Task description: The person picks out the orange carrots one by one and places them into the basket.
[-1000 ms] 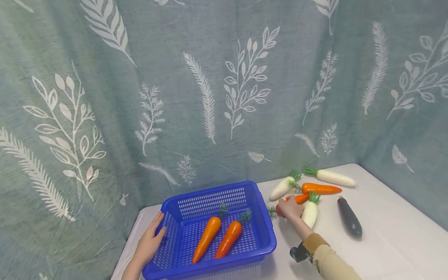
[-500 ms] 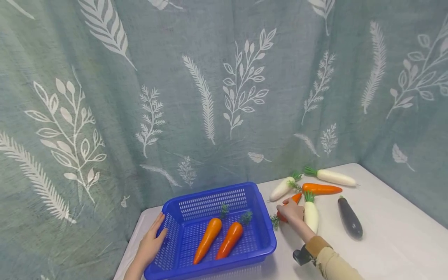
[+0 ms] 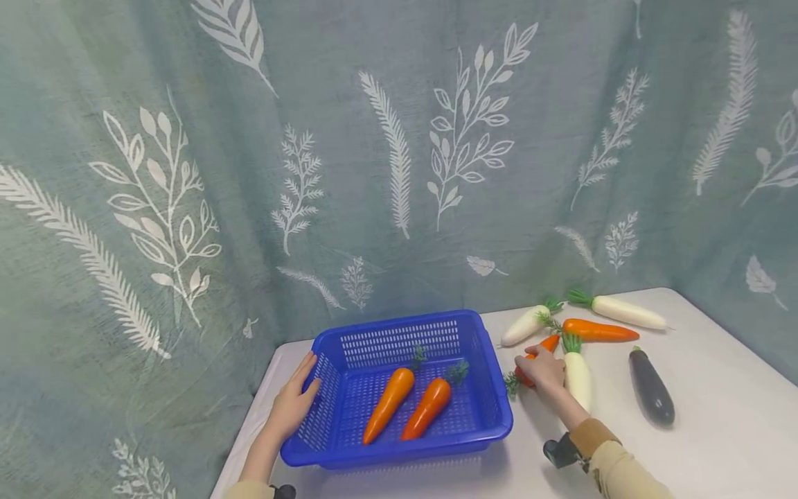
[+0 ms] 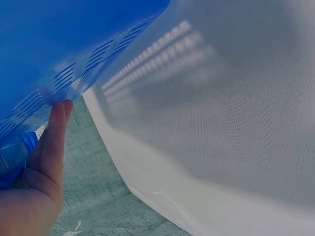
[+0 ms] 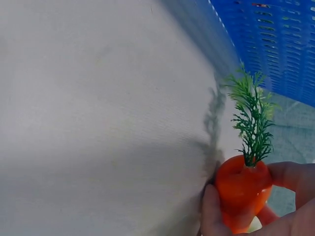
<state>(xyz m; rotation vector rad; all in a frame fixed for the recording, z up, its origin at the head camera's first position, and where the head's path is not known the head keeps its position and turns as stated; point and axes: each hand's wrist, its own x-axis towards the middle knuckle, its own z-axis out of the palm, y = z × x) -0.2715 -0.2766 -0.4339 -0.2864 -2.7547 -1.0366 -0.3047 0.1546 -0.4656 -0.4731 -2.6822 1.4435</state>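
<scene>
The left hand (image 3: 293, 404) rests against the left side of a blue plastic basket (image 3: 399, 450), its fingers fairly straight along the rim. Two carrots lie inside that basket, an orange carrot (image 3: 389, 404) and a redder carrot (image 3: 429, 407). On the table just right of the basket, the right hand (image 3: 546, 371) grips another carrot (image 5: 241, 189) by its thick end. In the right wrist view, thumb and fingers sit on both sides of this carrot, its green top pointing towards the basket. A white radish (image 3: 578, 381) lies beside the right hand, partly behind the wrist.
Behind the right hand lie a second white radish (image 3: 525, 326), an orange carrot (image 3: 601, 330) and a long white radish (image 3: 630, 312). A dark eggplant (image 3: 651, 388) lies farther right. A leaf-patterned curtain (image 3: 374, 173) hangs behind the white table (image 3: 717, 430).
The head view has shifted, so everything appears farther right and slightly higher. The right hand keeps hold of the carrot, and the radish beside it has turned slightly. The left hand stays at the basket.
</scene>
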